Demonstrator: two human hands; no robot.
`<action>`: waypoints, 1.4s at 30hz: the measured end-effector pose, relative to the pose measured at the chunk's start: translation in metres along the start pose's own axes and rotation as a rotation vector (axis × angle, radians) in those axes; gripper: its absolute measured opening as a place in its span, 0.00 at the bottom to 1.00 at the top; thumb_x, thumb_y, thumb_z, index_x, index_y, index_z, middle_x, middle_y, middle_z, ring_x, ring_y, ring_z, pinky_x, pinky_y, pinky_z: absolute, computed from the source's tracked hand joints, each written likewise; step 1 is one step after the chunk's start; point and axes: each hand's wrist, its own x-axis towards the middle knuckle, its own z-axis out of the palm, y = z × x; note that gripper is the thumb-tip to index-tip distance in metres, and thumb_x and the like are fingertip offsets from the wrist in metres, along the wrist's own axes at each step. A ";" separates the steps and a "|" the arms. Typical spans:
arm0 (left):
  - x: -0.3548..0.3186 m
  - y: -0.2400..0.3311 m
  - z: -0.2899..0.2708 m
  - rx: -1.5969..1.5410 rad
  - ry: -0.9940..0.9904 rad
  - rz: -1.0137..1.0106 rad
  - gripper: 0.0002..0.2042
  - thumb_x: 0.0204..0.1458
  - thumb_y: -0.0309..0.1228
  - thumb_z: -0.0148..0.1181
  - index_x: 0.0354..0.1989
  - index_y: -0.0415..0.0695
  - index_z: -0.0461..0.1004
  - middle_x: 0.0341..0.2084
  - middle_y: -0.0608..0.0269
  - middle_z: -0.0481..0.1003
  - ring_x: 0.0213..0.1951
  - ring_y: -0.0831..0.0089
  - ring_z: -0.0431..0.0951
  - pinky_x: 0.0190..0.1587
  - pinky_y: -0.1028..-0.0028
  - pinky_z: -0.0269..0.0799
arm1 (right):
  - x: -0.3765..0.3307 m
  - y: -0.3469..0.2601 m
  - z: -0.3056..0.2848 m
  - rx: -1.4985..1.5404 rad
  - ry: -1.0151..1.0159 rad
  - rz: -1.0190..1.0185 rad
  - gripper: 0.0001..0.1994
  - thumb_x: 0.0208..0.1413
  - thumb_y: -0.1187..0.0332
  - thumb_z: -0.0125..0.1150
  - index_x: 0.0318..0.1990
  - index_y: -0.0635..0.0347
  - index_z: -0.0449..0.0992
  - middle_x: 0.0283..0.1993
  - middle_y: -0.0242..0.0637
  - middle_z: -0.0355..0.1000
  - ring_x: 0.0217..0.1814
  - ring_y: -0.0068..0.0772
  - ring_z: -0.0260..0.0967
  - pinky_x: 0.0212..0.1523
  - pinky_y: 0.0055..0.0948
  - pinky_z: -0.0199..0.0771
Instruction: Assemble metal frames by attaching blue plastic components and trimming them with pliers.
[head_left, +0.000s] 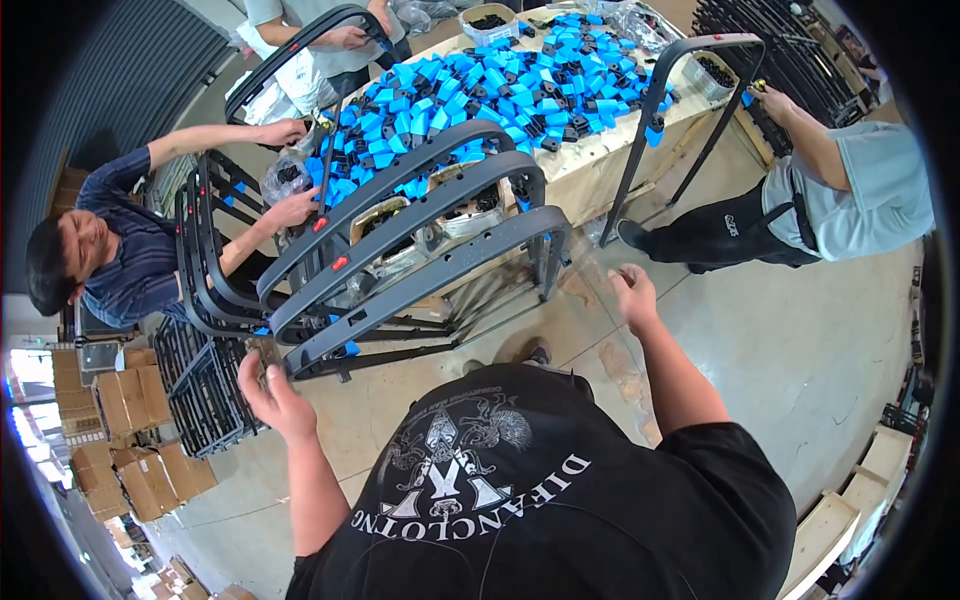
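Several dark grey U-shaped tube frames stand side by side before me. The nearest frame (pixel 445 275) has an empty slot in its curved bar; the one behind it (pixel 385 240) carries a small red button (pixel 340 263). My left hand (pixel 275 400) is raised just off the left end of the nearest frame, fingers apart, holding nothing. To the right of the frames, over the floor, my right hand (pixel 633 297) is loosely bent with thumb and fingers a little apart. Nothing shows in it, and it touches no frame.
A worktable (pixel 580 180) holds a heap of blue and black plastic parts (pixel 480 95) and tubs of small black pieces (pixel 490 22). One co-worker (pixel 130 240) reaches in from the left; another (pixel 850 190) handles a frame (pixel 655 95) at right. A third stands beyond. Cardboard boxes (pixel 135 400) are stacked left.
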 end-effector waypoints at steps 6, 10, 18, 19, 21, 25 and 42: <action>0.012 0.002 0.014 0.197 -0.351 0.003 0.13 0.65 0.33 0.52 0.32 0.37 0.74 0.22 0.60 0.72 0.26 0.73 0.70 0.32 0.71 0.67 | -0.046 -0.193 0.024 0.531 -0.086 -0.607 0.16 0.72 0.63 0.46 0.52 0.67 0.73 0.48 0.38 0.74 0.51 0.28 0.70 0.57 0.28 0.68; 0.019 0.012 0.009 0.151 -0.436 -0.075 0.18 0.65 0.35 0.54 0.23 0.37 0.68 0.15 0.61 0.66 0.20 0.74 0.63 0.25 0.69 0.61 | -0.045 -0.233 0.044 0.275 -0.147 -0.399 0.22 0.71 0.57 0.46 0.29 0.63 0.75 0.27 0.27 0.68 0.32 0.20 0.63 0.35 0.27 0.64; 0.024 0.021 0.022 0.090 -0.430 -0.117 0.18 0.63 0.37 0.57 0.23 0.37 0.72 0.16 0.53 0.72 0.20 0.66 0.70 0.27 0.65 0.67 | -0.014 -0.236 0.044 0.399 -0.127 -0.447 0.21 0.69 0.55 0.51 0.23 0.56 0.71 0.22 0.22 0.61 0.26 0.15 0.55 0.29 0.25 0.54; 0.025 0.019 0.025 0.099 -0.436 -0.094 0.18 0.63 0.37 0.58 0.23 0.37 0.72 0.17 0.51 0.72 0.20 0.64 0.71 0.28 0.64 0.68 | -0.008 -0.237 0.044 0.401 -0.107 -0.493 0.21 0.68 0.56 0.52 0.23 0.56 0.72 0.22 0.22 0.61 0.26 0.15 0.55 0.29 0.24 0.53; 0.025 0.015 0.021 0.097 -0.436 -0.108 0.18 0.62 0.37 0.58 0.23 0.37 0.72 0.17 0.50 0.72 0.21 0.61 0.72 0.28 0.63 0.69 | -0.010 -0.240 0.042 0.373 -0.131 -0.434 0.22 0.66 0.56 0.52 0.24 0.64 0.73 0.23 0.28 0.66 0.29 0.20 0.60 0.34 0.28 0.61; 0.027 0.021 0.022 0.147 -0.410 -0.106 0.18 0.62 0.37 0.58 0.23 0.37 0.71 0.17 0.49 0.72 0.20 0.60 0.71 0.28 0.63 0.68 | -0.005 -0.235 0.041 0.295 -0.146 -0.499 0.22 0.67 0.55 0.53 0.24 0.63 0.73 0.22 0.25 0.66 0.27 0.19 0.59 0.31 0.28 0.61; 0.010 0.064 0.047 0.629 0.048 0.160 0.10 0.58 0.30 0.60 0.43 0.37 0.74 0.39 0.52 0.75 0.44 0.55 0.73 0.50 0.60 0.68 | 0.113 -0.224 -0.009 0.388 -0.192 -0.478 0.11 0.66 0.64 0.57 0.40 0.65 0.76 0.31 0.32 0.71 0.34 0.19 0.64 0.36 0.25 0.68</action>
